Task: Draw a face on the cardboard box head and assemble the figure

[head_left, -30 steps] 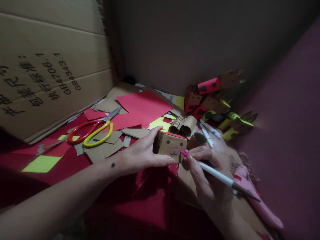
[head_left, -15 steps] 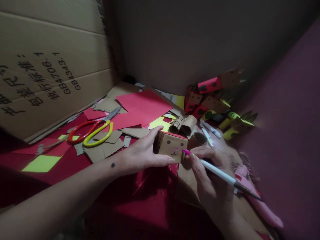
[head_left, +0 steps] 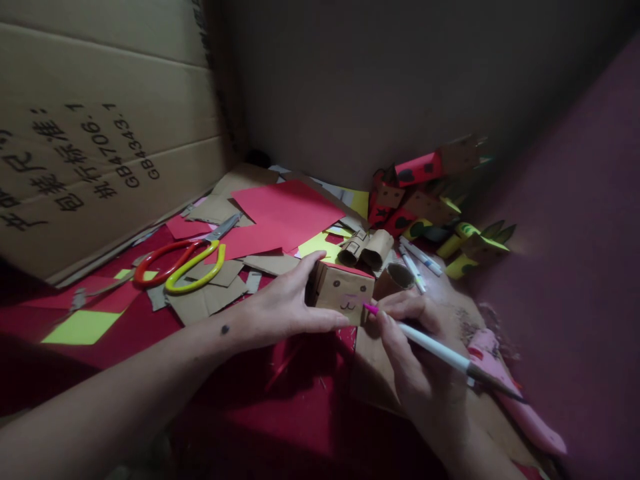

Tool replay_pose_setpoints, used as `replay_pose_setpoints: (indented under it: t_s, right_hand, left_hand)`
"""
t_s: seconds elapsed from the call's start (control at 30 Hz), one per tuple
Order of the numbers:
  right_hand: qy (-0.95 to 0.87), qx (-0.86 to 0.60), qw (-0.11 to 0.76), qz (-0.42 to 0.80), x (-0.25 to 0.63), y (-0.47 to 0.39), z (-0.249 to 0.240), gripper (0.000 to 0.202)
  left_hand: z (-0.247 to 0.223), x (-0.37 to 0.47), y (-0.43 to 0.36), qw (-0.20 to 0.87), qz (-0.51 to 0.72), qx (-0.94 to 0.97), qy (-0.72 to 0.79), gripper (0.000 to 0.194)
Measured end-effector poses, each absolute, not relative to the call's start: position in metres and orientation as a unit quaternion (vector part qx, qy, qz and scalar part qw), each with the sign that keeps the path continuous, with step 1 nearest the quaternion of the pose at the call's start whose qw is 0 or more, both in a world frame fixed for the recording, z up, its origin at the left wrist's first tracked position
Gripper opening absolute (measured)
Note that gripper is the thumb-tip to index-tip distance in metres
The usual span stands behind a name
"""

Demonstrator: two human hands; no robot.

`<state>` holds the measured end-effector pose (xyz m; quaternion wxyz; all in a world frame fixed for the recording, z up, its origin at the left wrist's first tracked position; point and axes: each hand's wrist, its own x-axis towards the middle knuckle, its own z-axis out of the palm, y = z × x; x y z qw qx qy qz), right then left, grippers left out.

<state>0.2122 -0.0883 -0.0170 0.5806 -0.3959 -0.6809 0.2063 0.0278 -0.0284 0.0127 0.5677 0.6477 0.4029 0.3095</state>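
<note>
My left hand [head_left: 280, 303] grips a small cardboard box [head_left: 333, 300] between thumb and fingers, from its left side. Two dark eyes, a small mouth and pale pink marks show on the box's front, and its top edge is red. In my right hand [head_left: 420, 353] is a white marker [head_left: 435, 347], pinched near its pink tip. The tip is at the right part of the drawn face; whether it touches is hard to tell. Just behind the box stands a cardboard tube [head_left: 395, 279].
Scissors [head_left: 183, 267] with red and yellow handles lie left among cardboard scraps and red paper [head_left: 290, 213]. Decorated figures [head_left: 420, 180], more markers [head_left: 420, 257] and two tubes [head_left: 377, 249] sit behind. A pink tool [head_left: 520, 407] lies right, a large carton [head_left: 110, 133] stands left.
The marker tip has shifted very slightly left and down against the box's face. More pink shows between the drawn eyes and mouth. Both hands keep their grips.
</note>
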Motion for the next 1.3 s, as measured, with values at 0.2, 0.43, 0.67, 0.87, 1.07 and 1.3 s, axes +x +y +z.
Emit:
replay_pose_setpoints:
  t_s: [0.2,0.43,0.67,0.87,1.07,1.3]
  right_hand:
    - [-0.673,-0.408,0.587,0.189,0.2124,-0.0895,-0.0170,0.013]
    - [-0.665,-0.431,0.589,0.157,0.2113,-0.0893,-0.0142,0.011]
    - [-0.650,-0.408,0.607,0.207,0.2118,-0.0887,-0.0140,0.012]
    - [-0.636,-0.402,0.618,0.227,0.2119,-0.0889,-0.0125,0.012]
    - [-0.644,-0.405,0.612,0.217,0.2116,-0.0898,-0.0126,0.011]
    - [-0.647,-0.421,0.606,0.192,0.2119,-0.0886,-0.0137,0.011]
  left_hand:
    - [0.0152,0.0285,-0.0308,0.566,0.311,0.641,0.414,0.080]
    - [0.0145,0.0287,-0.0309,0.573,0.316,0.635,0.411,0.080]
    - [0.0166,0.0283,-0.0317,0.575,0.314,0.629,0.419,0.083]
    - [0.0167,0.0282,-0.0317,0.571,0.311,0.637,0.413,0.078]
    - [0.0149,0.0281,-0.0309,0.561,0.312,0.642,0.419,0.084]
    - [0.0179,0.0291,-0.0322,0.577,0.308,0.632,0.416,0.084]
